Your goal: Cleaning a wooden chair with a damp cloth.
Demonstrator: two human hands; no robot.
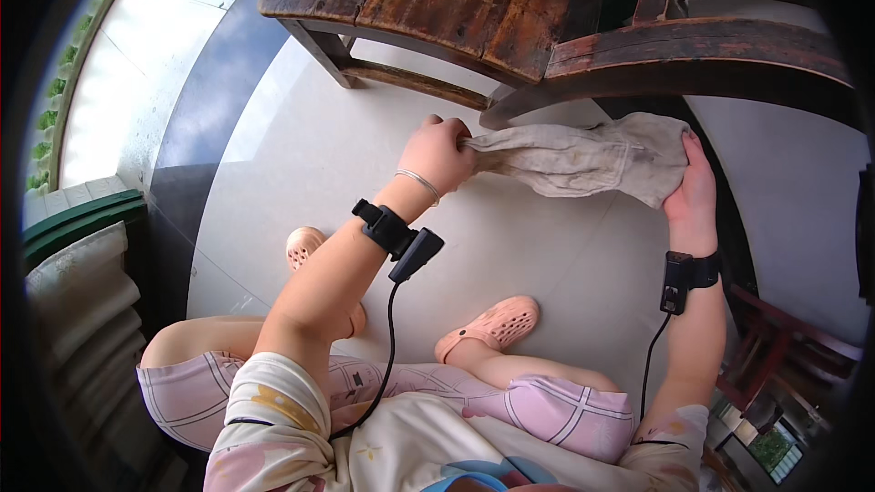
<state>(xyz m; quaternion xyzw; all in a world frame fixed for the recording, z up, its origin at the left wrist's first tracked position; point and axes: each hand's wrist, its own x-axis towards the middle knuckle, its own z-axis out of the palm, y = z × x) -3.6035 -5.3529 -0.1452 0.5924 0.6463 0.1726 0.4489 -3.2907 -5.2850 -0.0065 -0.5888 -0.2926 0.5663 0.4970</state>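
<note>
A light beige, stained cloth [567,158] is stretched between my two hands above the floor. My left hand [441,150] is closed in a fist around its gathered, narrow end. At the other end the fabric spreads wider, and my right hand [694,178] grips its edge, with the fingers partly hidden behind it. A stitched seam crosses the cloth near the right side. Just beyond the cloth stands a worn wooden chair [451,7], its seat scuffed and its wood dark brown.
The chair's curved back [697,48] reaches out to the upper right. Pale tiles [328,150] cover the floor, with a dark band along the left. A green door frame [82,219] and a light curtain [82,301] border the left side. Dark red wooden furniture [772,348] stands at the lower right.
</note>
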